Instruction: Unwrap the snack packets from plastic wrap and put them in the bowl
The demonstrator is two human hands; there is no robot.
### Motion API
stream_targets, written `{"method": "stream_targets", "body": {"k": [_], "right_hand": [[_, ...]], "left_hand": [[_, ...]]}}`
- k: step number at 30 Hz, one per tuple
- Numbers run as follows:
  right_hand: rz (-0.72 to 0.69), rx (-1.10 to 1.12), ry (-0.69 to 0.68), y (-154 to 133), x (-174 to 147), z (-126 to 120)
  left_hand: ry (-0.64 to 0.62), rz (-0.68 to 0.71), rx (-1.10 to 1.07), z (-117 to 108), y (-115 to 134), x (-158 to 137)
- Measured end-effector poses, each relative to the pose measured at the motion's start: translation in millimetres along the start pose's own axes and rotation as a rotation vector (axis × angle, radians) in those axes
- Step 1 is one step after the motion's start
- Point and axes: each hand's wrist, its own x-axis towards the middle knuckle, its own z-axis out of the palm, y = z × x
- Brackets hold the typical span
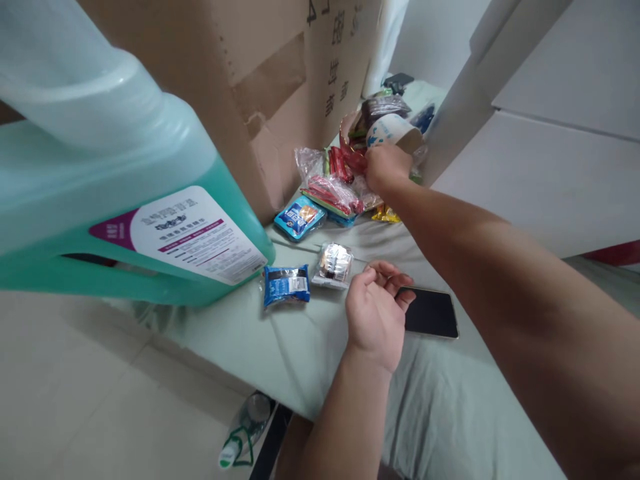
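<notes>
A person's right hand (386, 168) reaches into a heap of wrapped snacks (345, 187) piled against the foot of a large cardboard box (280, 87), its fingers closed around a white paper cup (393, 130) with blue print. The cup lies tipped on its side at the top of the heap, its long axis running roughly left to right and its open mouth pointing right, away from the box. The left hand (376, 313) hovers nearer the camera, fingers loosely curled and holding nothing, just beside a black smartphone (431, 312) lying face up on the pale green sheet (280, 347). Left of that hand lie a silver foil packet (333, 265) and a blue snack packet (286, 285), both close to a green detergent jug (115, 200) standing left of the box.
</notes>
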Motion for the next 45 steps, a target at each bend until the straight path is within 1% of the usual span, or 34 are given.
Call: {"method": "stream_targets", "body": {"k": [4, 7, 9, 12, 15, 17, 19, 23, 26, 28, 30, 34, 36, 38, 41, 43, 45], "right_hand": [[-0.133, 0.070, 0.104, 8.3, -6.1, -0.1], [-0.199, 0.100, 0.153, 9.2, -19.4, -8.1], [-0.197, 0.103, 0.169, 5.4, -31.6, -19.7], [-0.155, 0.072, 0.155, -4.4, -51.6, -45.2], [-0.171, 0.078, 0.177, -11.5, -71.5, -70.3], [-0.185, 0.092, 0.193, -11.5, -86.3, -80.1], [-0.214, 0.132, 0.198, -7.5, -103.3, -83.1], [-0.334, 0.302, 0.223, 4.7, -136.3, -81.5], [-0.354, 0.445, 0.194, 8.1, -149.2, -87.4], [-0.325, 0.566, 0.141, 7.5, -150.8, -94.7], [-0.270, 0.737, 0.099, 7.4, -149.2, -102.1], [-0.104, 1.096, 0.079, 13.8, -147.7, -115.0], [-0.025, 1.232, 0.060, 17.9, -150.5, -122.2], [0.038, 1.338, 0.034, 19.7, -154.9, -129.8], [0.134, 1.455, -0.017, 17.7, -161.5, -139.7], [0.230, 1.526, -0.056, 15.5, -164.0, -144.9], [0.326, 1.596, -0.085, 15.3, -164.7, -149.1]], "left_hand": [[0.004, 0.009, 0.001, 0.6, 0.5, -4.3], [0.010, 0.026, 0.001, 1.5, 1.5, -5.2], [0.008, 0.028, 0.002, 1.9, 1.6, -5.1], [0.005, 0.012, -0.001, 1.9, 0.8, -5.8], [0.001, 0.011, -0.010, 1.6, 1.3, -7.6], [-0.006, 0.018, -0.006, 1.4, 3.2, -8.6], [-0.024, 0.024, -0.004, 1.3, 5.8, -9.0], [-0.060, 0.030, -0.014, 1.1, 8.9, -8.9], [-0.067, 0.022, -0.009, 0.4, 7.4, -9.9], [-0.073, 0.014, -0.005, -0.2, 5.7, -11.0], [-0.077, 0.011, -0.002, -0.7, 4.8, -11.6], [-0.082, 0.005, 0.002, -1.1, 5.5, -11.2], [-0.074, 0.009, 0.009, -1.3, 5.8, -10.2], [-0.040, 0.029, 0.018, -1.3, 5.0, -8.9], [0.053, 0.057, 0.042, -0.8, 0.9, -7.0], [0.098, 0.050, 0.064, -0.5, -3.1, -5.8], [0.116, 0.025, 0.087, -0.4, -6.9, -4.9]]}}
